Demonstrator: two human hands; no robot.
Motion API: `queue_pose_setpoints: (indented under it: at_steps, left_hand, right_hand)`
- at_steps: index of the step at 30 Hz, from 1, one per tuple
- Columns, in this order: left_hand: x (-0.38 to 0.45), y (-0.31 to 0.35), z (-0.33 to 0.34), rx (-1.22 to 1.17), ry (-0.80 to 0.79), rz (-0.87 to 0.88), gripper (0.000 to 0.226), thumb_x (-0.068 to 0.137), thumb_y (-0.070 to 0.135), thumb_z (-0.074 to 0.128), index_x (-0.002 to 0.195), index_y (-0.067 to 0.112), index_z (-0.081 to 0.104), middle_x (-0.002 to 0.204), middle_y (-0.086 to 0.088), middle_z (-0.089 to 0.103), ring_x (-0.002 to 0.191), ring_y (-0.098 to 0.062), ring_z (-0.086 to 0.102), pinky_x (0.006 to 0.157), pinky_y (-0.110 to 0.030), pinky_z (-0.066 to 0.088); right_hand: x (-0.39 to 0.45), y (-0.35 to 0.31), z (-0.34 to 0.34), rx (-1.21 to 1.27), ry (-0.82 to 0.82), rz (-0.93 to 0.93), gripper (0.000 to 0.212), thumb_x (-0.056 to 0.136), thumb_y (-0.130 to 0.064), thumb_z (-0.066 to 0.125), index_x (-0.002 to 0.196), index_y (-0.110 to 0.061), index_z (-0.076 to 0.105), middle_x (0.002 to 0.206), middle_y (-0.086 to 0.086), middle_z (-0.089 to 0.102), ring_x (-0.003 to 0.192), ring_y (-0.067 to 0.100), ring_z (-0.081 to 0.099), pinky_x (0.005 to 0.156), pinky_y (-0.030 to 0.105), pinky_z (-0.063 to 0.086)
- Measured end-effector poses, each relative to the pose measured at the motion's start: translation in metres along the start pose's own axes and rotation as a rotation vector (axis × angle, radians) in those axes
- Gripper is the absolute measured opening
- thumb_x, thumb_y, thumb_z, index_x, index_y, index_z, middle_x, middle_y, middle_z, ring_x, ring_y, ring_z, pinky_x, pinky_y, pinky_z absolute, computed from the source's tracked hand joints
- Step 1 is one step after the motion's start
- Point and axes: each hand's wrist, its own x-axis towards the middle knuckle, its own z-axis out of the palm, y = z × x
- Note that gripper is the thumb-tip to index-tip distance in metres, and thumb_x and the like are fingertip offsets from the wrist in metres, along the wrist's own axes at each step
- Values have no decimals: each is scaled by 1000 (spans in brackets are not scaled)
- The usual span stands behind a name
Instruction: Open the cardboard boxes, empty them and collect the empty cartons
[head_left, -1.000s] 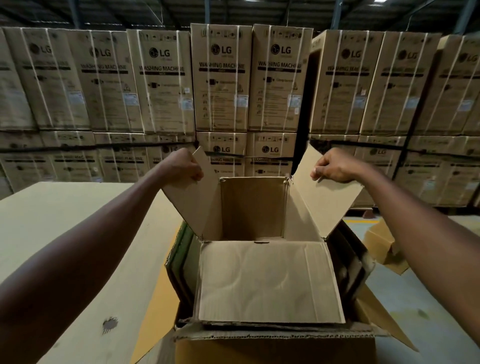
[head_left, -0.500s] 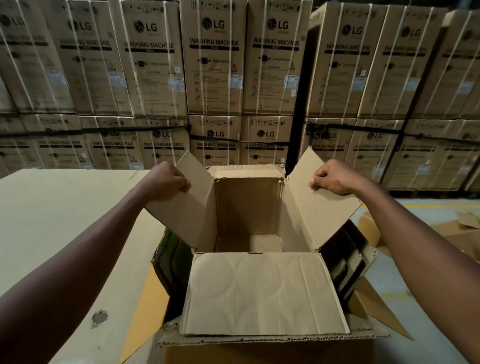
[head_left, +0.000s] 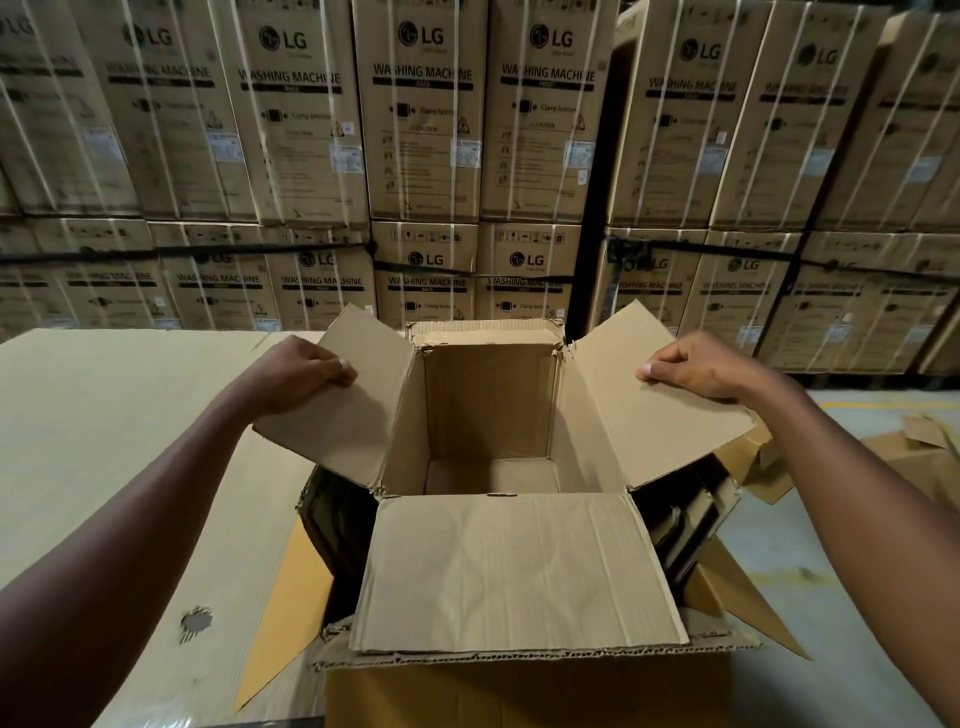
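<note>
Cardboard carton, open and apparently empty, sits dead centre, nested mouth-up inside a larger outer box at 6 o'clock. Floor of the carton visible; nothing in it that shows. Its opening runs near-to-far, side flaps splayed out to 9 and 3 o'clock, front flap folded down toward the person.

Left hand grips the left flap at its top edge, fingers curled over, at about 10 o'clock from the mouth. Right hand pinches the right flap the same way, at about 2 o'clock. Both equally near, both arms stretched forward and roughly symmetric.

Dark flattened material is packed in the gaps between carton and outer box, both sides; cannot tell what it is.

Judgement: carton is being seated into, or lifted from, the collecting box; straight vertical travel matters, since side clearance looks tight.

Pale counter lies at 9 o'clock; strapped washing-machine boxes stack up at 12.
</note>
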Motion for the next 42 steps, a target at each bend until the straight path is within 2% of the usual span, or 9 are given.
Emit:
queue_pose_setpoints:
  at_steps: [5,10,13,16,21,25,31,37,42]
  left_hand:
    - [-6,-24,-2,-8,52,13,21,98,34,65,101,21,82,105,-2,75,83,-14,63,69,-33,47]
    - [-16,-40,11,17,112,24,24,100,38,60,101,26,81,105,-2,75,90,-21,67,75,-39,53]
    - [-18,-43,16,94,132,65,26,101,37,59,106,23,81,111,-7,76,94,-25,66,79,-40,52]
    - [-18,-44,18,211,125,65,32,100,44,59,113,23,79,118,-6,75,103,-29,65,91,-47,51]
    - [-30,-31,24,328,169,61,29,101,46,55,111,30,78,126,0,72,121,-32,59,107,-62,25]
    - [-58,-20,21,56,241,160,19,101,40,59,98,35,77,131,1,70,139,-28,50,110,-52,38]
    - [-121,-17,25,-154,339,254,26,103,35,58,109,20,79,127,3,71,140,-13,47,106,-37,42]
    - [-194,-54,32,-288,587,135,24,102,33,59,111,23,78,120,4,74,130,-5,57,102,-29,46]
    - [-250,-103,29,-401,618,-20,22,102,37,59,107,28,79,114,11,76,118,-1,64,99,-28,49]
  right_hand:
    - [-17,15,3,13,38,63,13,95,-33,73,101,-26,82,108,-12,69,101,14,63,91,37,49]
    - [-32,28,22,32,81,69,15,97,-33,71,97,-25,83,104,-6,75,91,11,63,83,35,47]
    - [-36,33,29,26,104,63,15,97,-35,71,91,-28,82,113,-6,77,101,17,65,99,44,48]
    - [-36,33,32,-12,139,77,18,97,-38,69,83,-34,80,118,-5,76,119,25,61,119,62,25]
    - [-46,14,43,-167,223,111,23,103,-40,60,105,-27,80,136,0,68,144,31,41,121,60,-11]
    - [-66,-8,50,-130,280,40,26,103,-42,59,103,-27,79,135,-7,68,138,27,48,123,55,2]
    - [-100,-55,71,154,284,-175,20,98,-41,67,104,-28,81,123,-12,73,127,13,59,118,50,33]
    - [-135,-112,102,290,145,-322,22,96,-40,70,110,-27,80,115,-16,74,109,-9,62,86,8,40]
    - [-167,-178,152,461,31,-488,25,97,-40,68,115,-27,79,110,-18,76,106,-4,68,85,16,54]
